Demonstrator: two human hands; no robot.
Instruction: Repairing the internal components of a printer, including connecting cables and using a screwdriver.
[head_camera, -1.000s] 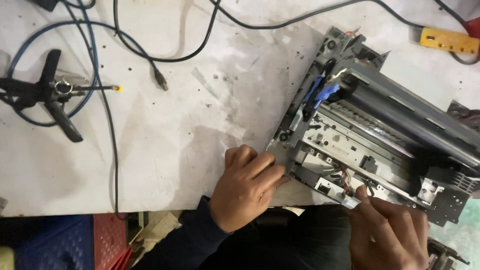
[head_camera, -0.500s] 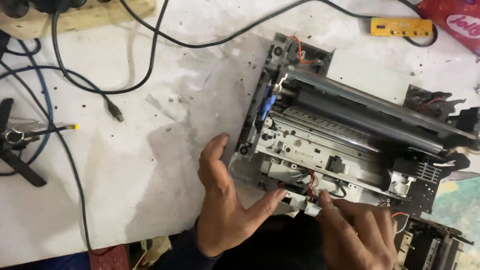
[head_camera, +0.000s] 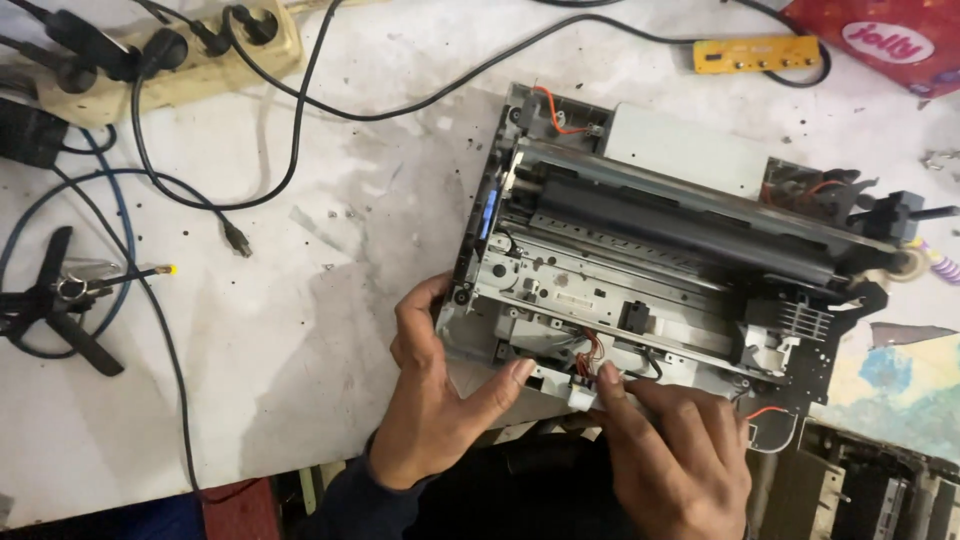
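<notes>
Right fingers: the right hand (head_camera: 672, 455) has its fingertips pinched together on the small white connector (head_camera: 583, 388) at the near edge of the opened printer (head_camera: 660, 260).
Left fingers: the left hand (head_camera: 432, 400) is spread, fingers apart; the thumb lies along the near plastic edge towards the connector, and the other fingers wrap the near left corner of the frame, bracing it.
Connector: sits at the front of the chassis, with a bundle of thin red wires (head_camera: 590, 350) rising from it into the mechanism.
Printer: cover off, lying at a slant on the white worktable (head_camera: 250, 400); grey metal plate and long black roller exposed, near edge overhanging the table's front.
Step in hand: by the grip, working the plug at its socket while the body is held steady; whether it goes in or comes out I cannot tell.
Next move calls for: a straight, small force on the plug body, not the wires, with the left hand resisting.
Further out: power strip (head_camera: 190, 50) and black cables at top left, a yellow circuit board (head_camera: 755, 53) top right.
</notes>
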